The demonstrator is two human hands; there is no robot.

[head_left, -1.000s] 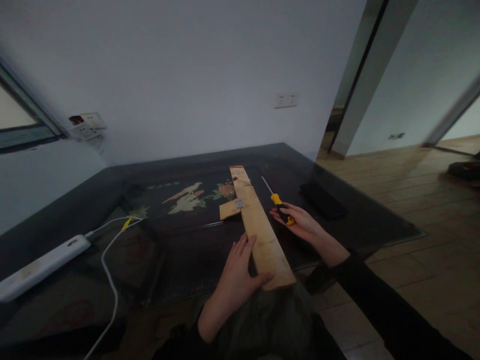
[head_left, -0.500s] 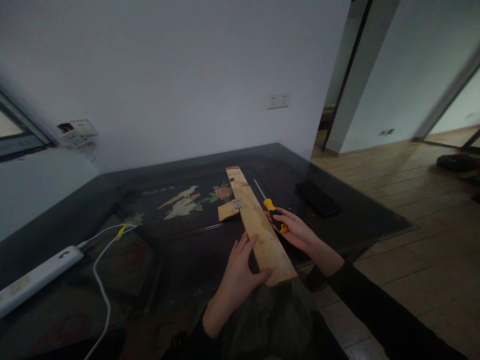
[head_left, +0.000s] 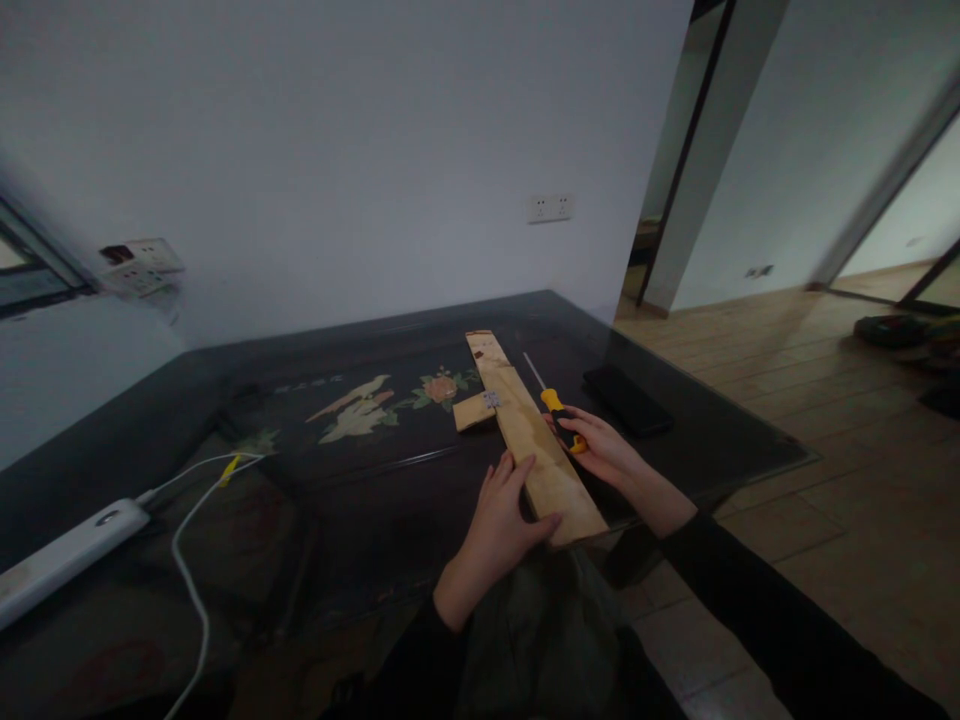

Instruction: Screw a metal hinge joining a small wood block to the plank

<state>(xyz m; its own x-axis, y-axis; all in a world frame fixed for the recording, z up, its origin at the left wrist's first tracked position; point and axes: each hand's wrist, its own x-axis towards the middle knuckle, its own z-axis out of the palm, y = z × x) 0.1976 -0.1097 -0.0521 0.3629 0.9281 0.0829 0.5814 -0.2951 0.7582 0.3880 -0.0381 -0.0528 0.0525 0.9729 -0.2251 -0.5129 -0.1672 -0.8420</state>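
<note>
A long pale wooden board (head_left: pixel 534 430) lies on the dark table, its near end reaching the front edge. My left hand (head_left: pixel 506 515) grips the board's left side near that end, thumb on top. A metal hinge (head_left: pixel 491 399) joins the board to a short wooden piece (head_left: pixel 472 412) sticking out to its left. In my right hand (head_left: pixel 596 447) is a screwdriver (head_left: pixel 555 402) with a yellow and black handle, its shaft pointing up and away. That hand rests close against the board's right side.
A black phone-like object (head_left: pixel 628 400) lies right of the screwdriver. At the left are a white power strip (head_left: pixel 71 560) and its white cable (head_left: pixel 191 580) with a yellow tie. The dark table (head_left: pixel 375 520) has a painted bird and flower. A wall socket (head_left: pixel 551 208) is behind.
The board with its hinged piece has shifted slightly right and away, both hands moving with it. The screwdriver stays in my right hand. The camera view has turned a little.
</note>
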